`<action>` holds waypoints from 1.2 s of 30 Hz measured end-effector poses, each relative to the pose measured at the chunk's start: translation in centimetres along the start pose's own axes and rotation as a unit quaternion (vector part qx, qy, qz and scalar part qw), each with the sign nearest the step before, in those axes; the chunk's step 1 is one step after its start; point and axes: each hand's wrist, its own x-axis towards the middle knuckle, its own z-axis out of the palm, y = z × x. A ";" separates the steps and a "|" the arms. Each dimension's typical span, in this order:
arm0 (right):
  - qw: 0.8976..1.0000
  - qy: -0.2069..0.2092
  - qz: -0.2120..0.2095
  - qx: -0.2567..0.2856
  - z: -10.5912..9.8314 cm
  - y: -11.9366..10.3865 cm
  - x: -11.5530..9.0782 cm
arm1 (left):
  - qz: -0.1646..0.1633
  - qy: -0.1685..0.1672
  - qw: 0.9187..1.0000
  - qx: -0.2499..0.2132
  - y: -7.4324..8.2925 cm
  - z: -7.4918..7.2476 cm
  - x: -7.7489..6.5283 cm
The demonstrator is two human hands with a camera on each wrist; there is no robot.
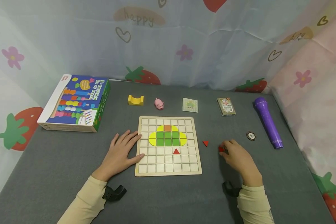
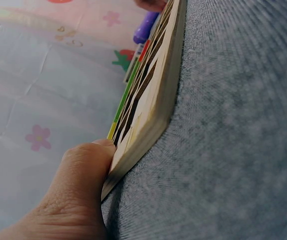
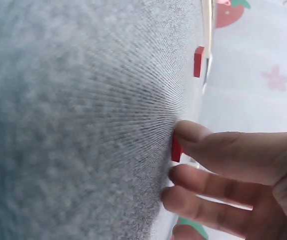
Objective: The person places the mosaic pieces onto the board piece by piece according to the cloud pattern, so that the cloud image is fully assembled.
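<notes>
A wooden grid board (image 1: pixel 154 168) lies in front of me. Green squares (image 1: pixel 168 138), yellow rounded pieces (image 1: pixel 152 139), an orange square (image 1: pixel 167 128) and a red triangle (image 1: pixel 176 151) sit in its cells. My left hand (image 1: pixel 118 155) rests spread at the board's left edge, its thumb (image 2: pixel 83 167) against the rim in the left wrist view. To the right of the board, my right hand (image 1: pixel 239 158) pinches a small red piece (image 3: pixel 176 149) close over the table, partly hidden by the thumb. Between board and hand lies another red triangle (image 1: pixel 205 143).
Behind the board stand a yellow arch block (image 1: pixel 135 100), a pink pig figure (image 1: pixel 158 104), a pattern card (image 1: pixel 190 105) and a playing-card box (image 1: pixel 226 107). A game box (image 1: pixel 75 104) lies far left. Rightward are a round chip (image 1: pixel 251 136) and a purple tube (image 1: pixel 268 123).
</notes>
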 end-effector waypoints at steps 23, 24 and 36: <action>0.997 0.052 -0.057 0.023 -0.2 -1.4 0.9 | 0.002 0.001 1.000 0.001 0.0 0.1 -0.1; 0.996 0.053 -0.062 0.032 -0.1 -1.6 1.0 | 0.002 0.000 1.000 0.001 0.0 0.1 -0.1; 0.985 0.008 -0.126 0.119 0.7 -5.8 2.4 | 0.000 0.001 1.000 -0.003 0.0 0.0 -0.1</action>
